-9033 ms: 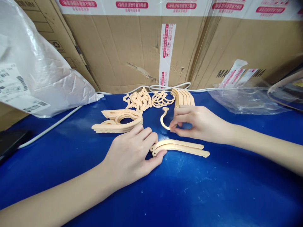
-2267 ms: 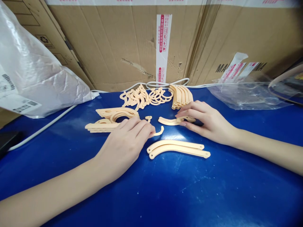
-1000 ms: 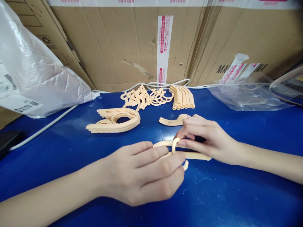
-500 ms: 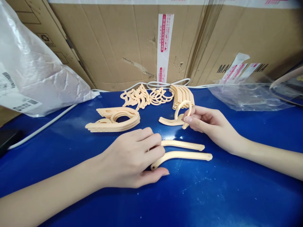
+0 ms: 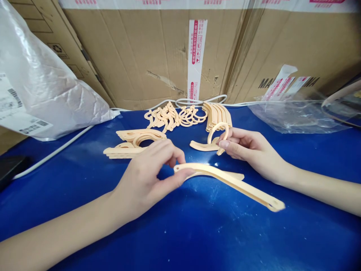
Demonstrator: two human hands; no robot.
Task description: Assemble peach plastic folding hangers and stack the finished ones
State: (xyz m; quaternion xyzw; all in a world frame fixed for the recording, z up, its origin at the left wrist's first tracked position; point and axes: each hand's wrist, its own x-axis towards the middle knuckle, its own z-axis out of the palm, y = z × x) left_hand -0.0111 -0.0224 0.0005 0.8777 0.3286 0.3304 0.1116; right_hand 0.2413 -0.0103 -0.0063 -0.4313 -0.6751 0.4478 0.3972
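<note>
My left hand [image 5: 149, 175] pinches the left end of a long curved peach plastic arm [image 5: 234, 184] and lifts it off the blue table [image 5: 180, 233]; its far end points right. A second arm [image 5: 229, 175] lies flat just behind it. My right hand [image 5: 245, 148] grips a small peach hook [image 5: 216, 131], held upright over a curved peach piece [image 5: 201, 146] lying on the table.
Piles of peach parts lie behind: stacked hanger bodies [image 5: 135, 145], small clips [image 5: 162, 117], hooks [image 5: 191, 116], curved strips [image 5: 218, 114]. Cardboard boxes [image 5: 169, 56] wall the back. A white plastic bag [image 5: 42, 90] sits left, clear bags [image 5: 293, 116] right, a white cable [image 5: 56, 150] runs along.
My left hand has picked up the nearer long arm by its left end and raised it off the table. My right hand still holds the hook in the same place.
</note>
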